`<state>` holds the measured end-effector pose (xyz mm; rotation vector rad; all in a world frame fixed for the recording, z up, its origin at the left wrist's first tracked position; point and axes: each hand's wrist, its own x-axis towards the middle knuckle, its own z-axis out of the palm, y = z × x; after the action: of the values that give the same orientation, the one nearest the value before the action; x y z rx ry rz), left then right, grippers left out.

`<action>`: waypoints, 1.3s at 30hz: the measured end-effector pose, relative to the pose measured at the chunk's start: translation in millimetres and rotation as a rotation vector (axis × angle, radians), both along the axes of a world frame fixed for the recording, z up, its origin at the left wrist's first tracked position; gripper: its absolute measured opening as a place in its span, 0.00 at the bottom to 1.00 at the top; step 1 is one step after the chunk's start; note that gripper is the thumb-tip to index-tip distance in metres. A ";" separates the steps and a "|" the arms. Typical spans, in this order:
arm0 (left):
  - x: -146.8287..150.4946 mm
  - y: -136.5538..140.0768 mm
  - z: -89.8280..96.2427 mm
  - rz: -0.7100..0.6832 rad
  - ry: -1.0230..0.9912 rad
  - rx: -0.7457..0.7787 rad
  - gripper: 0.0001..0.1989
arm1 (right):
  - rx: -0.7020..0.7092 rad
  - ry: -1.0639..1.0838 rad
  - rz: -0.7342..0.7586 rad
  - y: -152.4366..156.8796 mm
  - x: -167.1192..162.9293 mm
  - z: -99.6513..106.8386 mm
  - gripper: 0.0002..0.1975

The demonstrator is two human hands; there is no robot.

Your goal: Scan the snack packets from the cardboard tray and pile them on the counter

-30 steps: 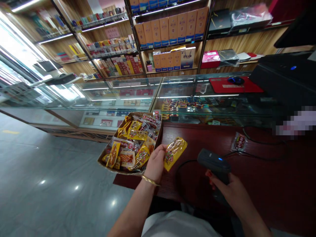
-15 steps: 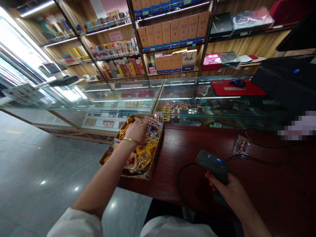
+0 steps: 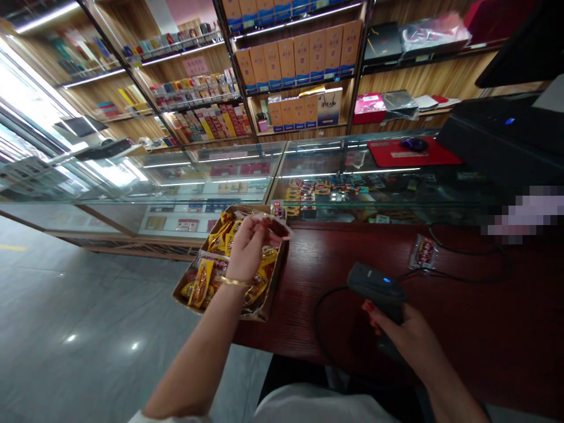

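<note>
My left hand (image 3: 249,245), with a gold bangle at the wrist, is closed on a small clear-and-dark snack packet (image 3: 278,228). It is above the far right part of a cardboard box (image 3: 274,288) filled with several snack packets, many in yellow wrappers (image 3: 203,283). My right hand (image 3: 408,335) is wrapped round the handle of a black barcode scanner (image 3: 374,286) with a blue light lit on top. Its cable (image 3: 318,320) loops on the dark red wooden desk (image 3: 308,264). Another red-and-clear snack packet (image 3: 423,252) lies on the desk beyond the scanner.
A glass display counter (image 3: 326,155) runs behind the desk, with a red mouse pad (image 3: 383,154) and a mouse (image 3: 413,144) on it. Dark equipment (image 3: 493,135) stands at the right. Shelves of boxes (image 3: 304,59) line the wall. Grey floor (image 3: 110,329) lies at the left.
My left hand has lifted up and slightly right from among the packets, now with a packet in its fingers. My right hand still holds the scanner in nearly the same place.
</note>
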<state>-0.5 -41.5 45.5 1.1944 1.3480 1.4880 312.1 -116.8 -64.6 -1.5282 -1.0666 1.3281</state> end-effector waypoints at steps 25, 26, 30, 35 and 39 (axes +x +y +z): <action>77.7 -44.4 -88.5 -0.089 -0.704 -0.376 0.15 | 0.102 -0.213 0.081 -6.7 4.5 5.0 0.21; 79.5 -44.0 -90.4 -0.067 -0.724 -0.396 0.14 | 0.133 -0.238 0.087 -6.0 2.5 5.8 0.20; 89.9 -44.8 -98.0 -0.031 -0.766 -0.400 0.17 | 0.227 -0.298 0.132 -4.6 -6.3 6.3 0.16; 99.6 -43.3 -110.4 -0.057 -0.825 -0.367 0.20 | 0.259 -0.350 0.210 -6.3 -13.5 2.9 0.15; 101.2 -40.2 -117.2 -0.071 -0.817 -0.304 0.19 | 0.245 -0.351 0.204 -8.9 -15.1 1.0 0.16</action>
<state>100.7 -81.7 -71.7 0.3514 0.8982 1.4186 297.0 -125.7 -63.6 -1.5287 -1.5809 1.0323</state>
